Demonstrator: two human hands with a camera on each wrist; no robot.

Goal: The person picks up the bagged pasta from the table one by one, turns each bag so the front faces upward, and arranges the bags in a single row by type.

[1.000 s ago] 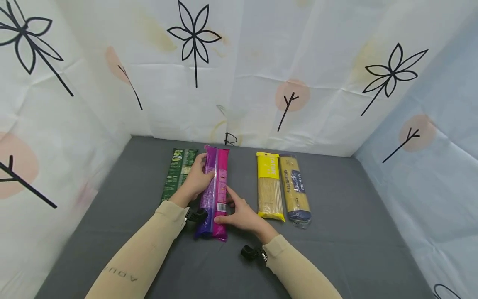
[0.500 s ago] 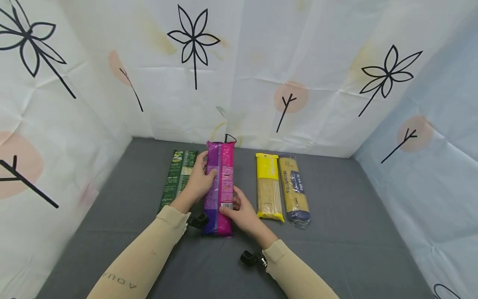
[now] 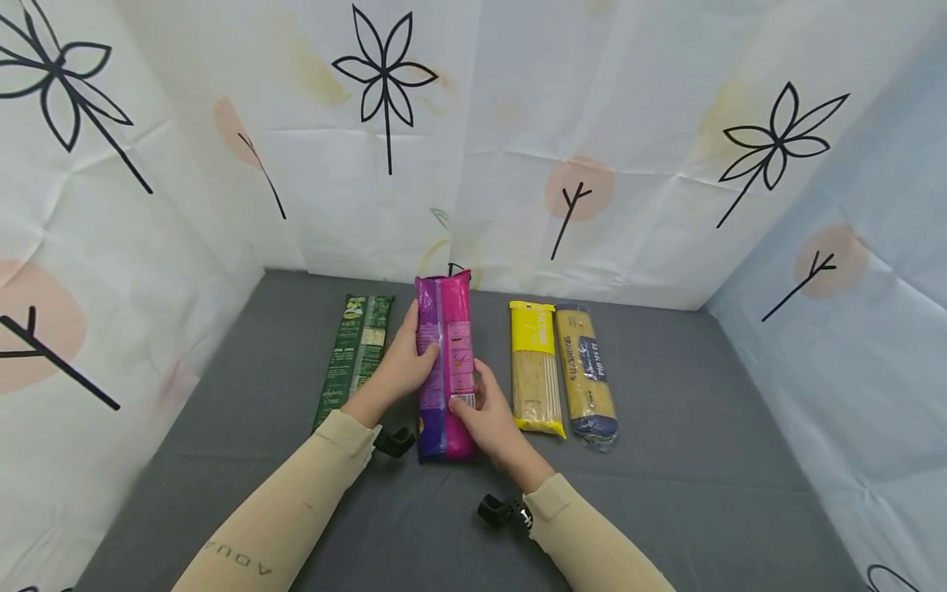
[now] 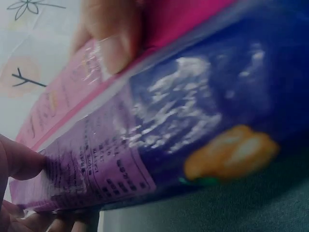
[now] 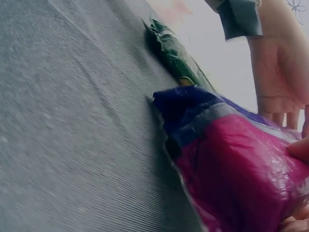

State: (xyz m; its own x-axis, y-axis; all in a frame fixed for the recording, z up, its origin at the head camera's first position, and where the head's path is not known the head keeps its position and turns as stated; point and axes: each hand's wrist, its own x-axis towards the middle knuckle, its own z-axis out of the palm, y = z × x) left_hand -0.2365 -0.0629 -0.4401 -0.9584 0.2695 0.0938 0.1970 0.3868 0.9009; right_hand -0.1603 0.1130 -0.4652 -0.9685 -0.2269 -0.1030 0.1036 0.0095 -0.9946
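Observation:
Both hands hold a long, glossy purple-and-pink pasta packet (image 3: 457, 341), printed side up, close over the grey table. My left hand (image 3: 399, 366) grips its left edge, thumb on top; the left wrist view shows the other fingers underneath the packet (image 4: 169, 125). Lower on the right edge, my right hand (image 3: 490, 415) pinches it, with the thumb beside the barcode. That thumb (image 4: 113, 41) presses the top face. The packet's crimped end (image 5: 186, 108) points toward me. Left of it lies a green spaghetti packet (image 3: 353, 345), partly covered by my left hand and forearm.
A yellow spaghetti packet (image 3: 534, 370) and a blue-and-clear spaghetti packet (image 3: 586, 370) lie side by side to the right on the grey table (image 3: 666, 460). Patterned white cloth walls (image 3: 488, 99) enclose the back and sides.
The purple-and-pink packet has moved right, away from the green one, its far end now higher in view. It has turned from slightly slanted to nearly straight. Both hands keep hold of it.

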